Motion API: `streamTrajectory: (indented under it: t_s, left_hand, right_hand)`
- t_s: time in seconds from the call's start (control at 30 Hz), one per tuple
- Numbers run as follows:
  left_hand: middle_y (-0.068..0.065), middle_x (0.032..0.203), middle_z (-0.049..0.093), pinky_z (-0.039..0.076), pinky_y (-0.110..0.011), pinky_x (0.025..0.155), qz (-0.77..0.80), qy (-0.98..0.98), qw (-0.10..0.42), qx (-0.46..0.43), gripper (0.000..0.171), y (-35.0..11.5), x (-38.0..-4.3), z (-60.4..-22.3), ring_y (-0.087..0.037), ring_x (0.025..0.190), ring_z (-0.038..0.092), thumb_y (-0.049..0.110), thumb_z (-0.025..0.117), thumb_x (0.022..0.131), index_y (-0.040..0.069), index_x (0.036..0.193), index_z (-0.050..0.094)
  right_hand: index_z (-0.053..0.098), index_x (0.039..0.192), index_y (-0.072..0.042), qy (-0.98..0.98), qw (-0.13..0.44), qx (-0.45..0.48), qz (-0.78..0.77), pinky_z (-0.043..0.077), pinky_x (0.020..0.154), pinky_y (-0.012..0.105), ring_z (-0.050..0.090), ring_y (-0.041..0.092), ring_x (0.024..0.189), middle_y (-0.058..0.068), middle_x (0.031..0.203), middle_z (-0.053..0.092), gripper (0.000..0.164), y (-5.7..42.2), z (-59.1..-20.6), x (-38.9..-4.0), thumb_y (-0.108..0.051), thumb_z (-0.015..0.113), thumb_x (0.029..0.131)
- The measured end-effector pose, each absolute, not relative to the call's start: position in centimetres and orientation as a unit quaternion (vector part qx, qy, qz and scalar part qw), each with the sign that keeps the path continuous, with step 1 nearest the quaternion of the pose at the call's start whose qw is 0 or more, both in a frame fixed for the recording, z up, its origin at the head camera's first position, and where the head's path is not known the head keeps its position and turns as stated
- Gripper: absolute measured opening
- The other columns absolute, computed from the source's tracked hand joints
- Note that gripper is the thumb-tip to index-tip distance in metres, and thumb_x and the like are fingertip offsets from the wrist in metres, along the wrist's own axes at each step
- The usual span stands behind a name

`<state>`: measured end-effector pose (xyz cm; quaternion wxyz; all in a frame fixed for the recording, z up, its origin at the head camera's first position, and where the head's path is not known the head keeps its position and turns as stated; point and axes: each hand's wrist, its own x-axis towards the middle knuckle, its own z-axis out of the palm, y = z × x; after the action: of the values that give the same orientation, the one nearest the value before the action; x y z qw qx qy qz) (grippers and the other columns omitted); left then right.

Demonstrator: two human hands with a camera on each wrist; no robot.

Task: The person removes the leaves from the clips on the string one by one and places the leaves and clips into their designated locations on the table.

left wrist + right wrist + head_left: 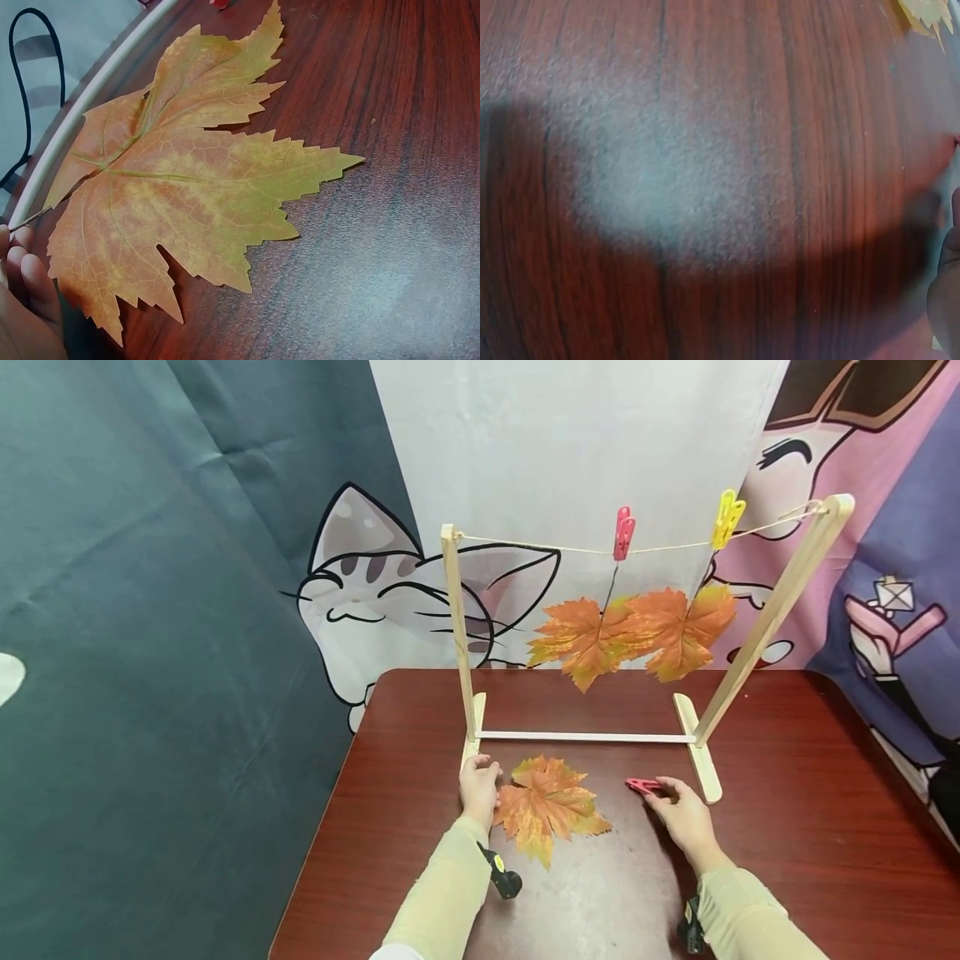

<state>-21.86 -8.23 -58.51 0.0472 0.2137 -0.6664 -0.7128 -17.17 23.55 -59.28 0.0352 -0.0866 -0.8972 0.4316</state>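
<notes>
An orange and yellow maple leaf (551, 808) is low over the table in front of the stand. At its left, my left hand (478, 787) pinches the thin stem (31, 217), seen in the left wrist view, with the leaf spreading to the right. My right hand (686, 822) pinches one end of a red clothespin (642, 786), its other end pointing left toward the leaf. In the right wrist view only part of the right hand (946, 277) shows at the right edge.
A wooden stand (459, 635) holds a string (540, 547) between two posts, with a white bar (585, 737) low down. Red (623, 533) and yellow (727, 518) clothespins hold two similar leaves (588, 639) on the string. The brown table (810, 827) meets a printed curtain behind.
</notes>
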Motion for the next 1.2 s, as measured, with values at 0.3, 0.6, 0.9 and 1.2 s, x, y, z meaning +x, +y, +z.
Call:
streamTrajectory:
  t_s: [0.3, 0.6, 0.9, 1.2]
  left_hand:
    - [-0.016, 0.081, 0.064, 0.032, -0.018, 0.03, -0.723, -0.651, 0.042, 0.228, 0.028, -7.8, -21.6, -59.5, -0.008, 0.035, 0.036, 0.002, 0.058, 0.087, -0.002, 0.112, 0.049]
    - [-0.017, 0.085, 0.065, 0.033, -0.018, 0.031, -0.719, -0.653, 0.039, 0.234, 0.027, -7.6, -21.3, -59.9, -0.008, 0.036, 0.038, 0.004, 0.058, 0.087, 0.0, 0.112, 0.048]
    - [-0.016, 0.082, 0.065, 0.034, -0.018, 0.031, -0.727, -0.642, 0.042, 0.238, 0.025, -8.0, -21.1, -60.1, -0.009, 0.036, 0.04, 0.004, 0.058, 0.088, 0.001, 0.111, 0.049]
    - [-0.013, 0.077, 0.064, 0.034, -0.018, 0.031, -0.741, -0.623, 0.058, 0.244, 0.027, -8.4, -21.1, -60.1, -0.007, 0.033, 0.04, 0.003, 0.057, 0.09, -0.002, 0.114, 0.046]
  right_hand:
    - [0.058, 0.111, 0.013, -0.905, 0.05, -0.06, 0.418, 0.044, 0.06, 0.022, 0.055, 0.013, 0.069, 0.021, 0.091, 0.064, 0.037, 24.1, -59.9, -16.8, -0.006, 0.07, 0.081]
    - [0.059, 0.107, 0.014, -0.92, 0.049, -0.039, 0.388, 0.046, 0.061, 0.029, 0.058, 0.019, 0.07, 0.022, 0.091, 0.063, 0.037, 24.6, -60.2, -17.0, -0.005, 0.069, 0.078]
    - [0.06, 0.104, 0.014, -0.925, 0.045, -0.032, 0.375, 0.046, 0.062, 0.034, 0.058, 0.019, 0.068, 0.018, 0.085, 0.063, 0.035, 24.8, -60.2, -17.2, -0.005, 0.069, 0.077]
    - [0.059, 0.108, 0.013, -0.925, 0.025, -0.05, 0.376, 0.045, 0.066, 0.036, 0.057, 0.019, 0.07, 0.014, 0.084, 0.063, 0.037, 24.7, -60.1, -17.1, -0.008, 0.069, 0.079]
